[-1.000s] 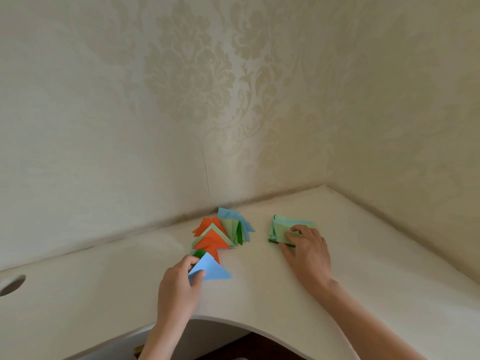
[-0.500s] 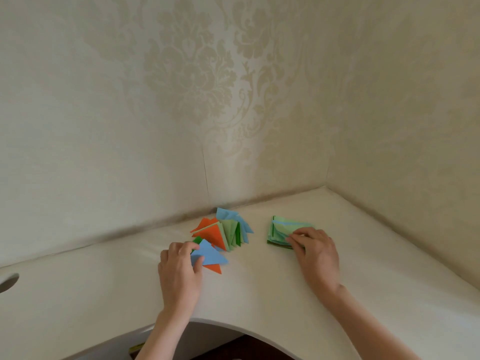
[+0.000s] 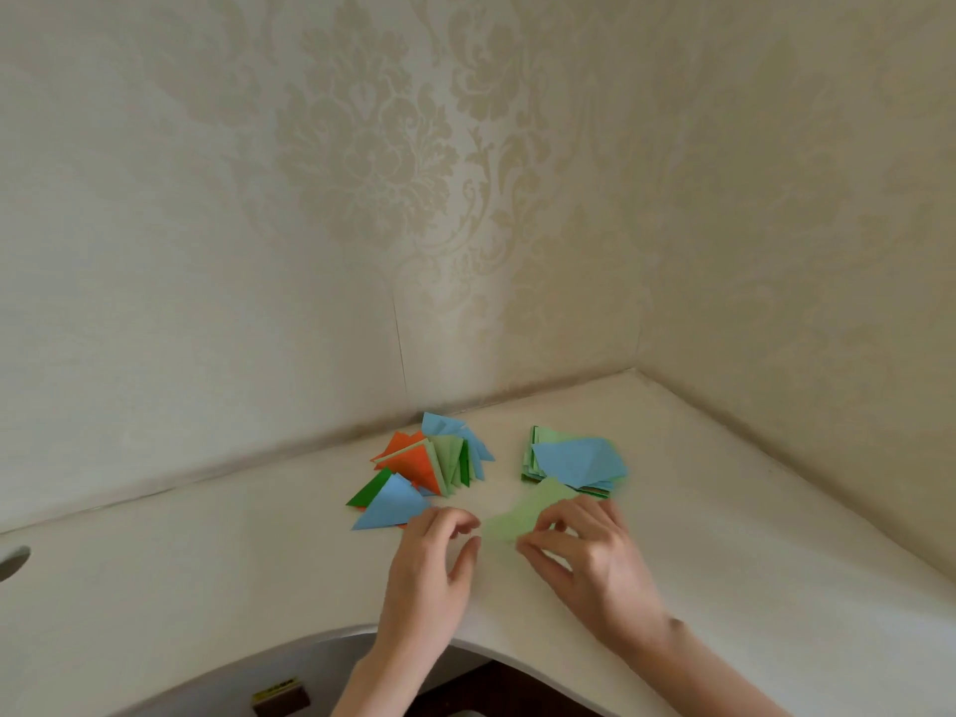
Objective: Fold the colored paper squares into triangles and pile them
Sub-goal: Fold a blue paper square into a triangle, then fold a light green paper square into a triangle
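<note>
Now a green sheet (image 3: 522, 514) lies blurred on the counter (image 3: 207, 561), just before the stack (image 3: 574, 465), pinched by right-hand fingers (image 3: 543, 540); left-hand fingers (image 3: 455, 520) curl beside it, gripping nothing. No writing is legible.

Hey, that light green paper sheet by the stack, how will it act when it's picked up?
The light green paper sheet, pinched by the right hand, looks thin, so probably floppy and very light. On the smooth white desk it would likely slide easily. It should crease readily, like the folded paper triangles nearby.
</note>
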Available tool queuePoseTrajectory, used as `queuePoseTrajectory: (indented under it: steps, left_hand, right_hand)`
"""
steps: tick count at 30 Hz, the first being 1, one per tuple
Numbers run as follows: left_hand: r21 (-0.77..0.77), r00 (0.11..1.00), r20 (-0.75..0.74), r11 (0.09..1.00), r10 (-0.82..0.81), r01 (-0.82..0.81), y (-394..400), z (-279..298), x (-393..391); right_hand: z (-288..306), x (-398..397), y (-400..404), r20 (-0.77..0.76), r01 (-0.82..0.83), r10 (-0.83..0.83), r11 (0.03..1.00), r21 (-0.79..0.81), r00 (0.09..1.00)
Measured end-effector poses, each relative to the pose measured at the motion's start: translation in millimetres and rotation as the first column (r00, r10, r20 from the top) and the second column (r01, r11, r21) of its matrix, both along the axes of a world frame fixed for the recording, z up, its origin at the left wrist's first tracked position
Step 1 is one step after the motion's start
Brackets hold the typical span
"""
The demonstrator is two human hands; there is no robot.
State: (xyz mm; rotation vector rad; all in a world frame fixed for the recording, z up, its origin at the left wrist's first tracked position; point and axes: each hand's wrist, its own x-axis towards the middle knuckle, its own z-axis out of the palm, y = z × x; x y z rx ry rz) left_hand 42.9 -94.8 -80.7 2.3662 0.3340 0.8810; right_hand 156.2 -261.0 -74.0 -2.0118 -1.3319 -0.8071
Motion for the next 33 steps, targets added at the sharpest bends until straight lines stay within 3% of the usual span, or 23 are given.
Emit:
queuePoseTrajectory:
  steps: [6, 11, 17, 24, 30, 33]
  left_hand:
    - [-0.048, 0.978, -0.104, 0.983, -0.183, 0.179, -6, -7, -4]
    - [0.001, 0.988, -0.061, 0.990, -0.144, 0.144, -7, -7, 4]
    - [0.010, 0.994, -0.072, 0.997, -0.077, 0.078, -9, -9, 21]
    - [-0.026, 0.990, -0.126, 0.998, -0.063, 0.060, -8, -10, 25]
    - [-0.110, 0.988, -0.127, 0.991, -0.090, 0.076, -7, -10, 23]
    - [-0.115, 0.989, -0.122, 0.991, -0.088, 0.074, -7, -9, 20]
  right_hand:
    - [-15, 3, 1, -0.242, -0.025, -0.016, 0.986, -0.168, 0.970]
    - [-11, 9, 3, -0.534, -0.116, 0.047, 0.989, -0.096, 0.844]
    - [-10, 9, 12, -0.569, -0.049, 0.000, 0.996, -0.071, 0.822]
    - [-9, 10, 17, -0.666, 0.008, -0.109, 0.988, -0.153, 0.738]
    - [-3, 17, 15, -0.765, -0.092, -0.080, 0.980, -0.179, 0.639]
    - [-1, 18, 10, -0.757, -0.137, -0.056, 0.972, -0.189, 0.652]
